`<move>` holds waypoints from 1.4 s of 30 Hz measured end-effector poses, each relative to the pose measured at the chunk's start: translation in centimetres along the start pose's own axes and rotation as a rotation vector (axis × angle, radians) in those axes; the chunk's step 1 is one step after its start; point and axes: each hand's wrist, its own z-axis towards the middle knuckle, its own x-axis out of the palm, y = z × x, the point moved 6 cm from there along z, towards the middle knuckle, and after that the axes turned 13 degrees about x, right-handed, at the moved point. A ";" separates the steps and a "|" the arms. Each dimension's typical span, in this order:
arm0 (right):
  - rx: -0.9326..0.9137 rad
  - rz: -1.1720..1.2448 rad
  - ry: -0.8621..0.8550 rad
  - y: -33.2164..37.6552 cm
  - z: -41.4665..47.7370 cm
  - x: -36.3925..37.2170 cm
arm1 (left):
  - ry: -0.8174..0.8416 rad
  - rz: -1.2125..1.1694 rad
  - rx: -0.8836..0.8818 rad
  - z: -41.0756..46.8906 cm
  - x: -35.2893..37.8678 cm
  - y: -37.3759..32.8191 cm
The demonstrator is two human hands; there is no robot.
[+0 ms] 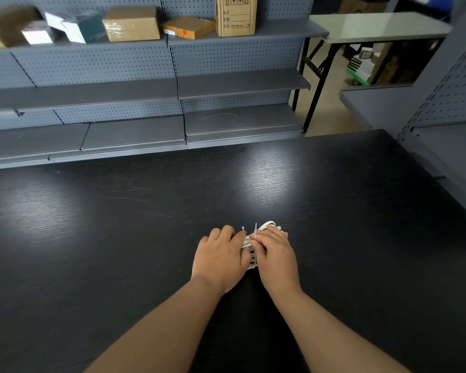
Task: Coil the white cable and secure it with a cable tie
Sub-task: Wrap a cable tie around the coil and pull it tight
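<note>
Left hand (221,254) and right hand (276,254) each pinch the cable tie (255,232) over a mostly hidden white cable (270,225) on the black table (91,224). Grey shelving (118,90) lines its far edge.

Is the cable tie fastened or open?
Open. The cable tie has its two ends sticking up apart above the coiled cable, the tail not threaded through the head.

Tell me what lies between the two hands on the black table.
In the head view, the coiled white cable lies between the left hand and right hand, both ends of the cable tie sticking up from it.
</note>
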 end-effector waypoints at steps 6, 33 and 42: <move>0.013 0.025 -0.021 -0.2 -0.2 0.1 | -0.002 -0.104 -0.179 0.8 -0.2 0.6; 0.076 0.092 -0.043 -0.2 -0.2 -0.2 | -0.050 -0.327 -0.417 3.0 -0.1 1.6; 0.156 0.019 -0.015 0.5 0.8 -1.0 | -0.173 -0.611 -0.446 1.7 -0.4 2.0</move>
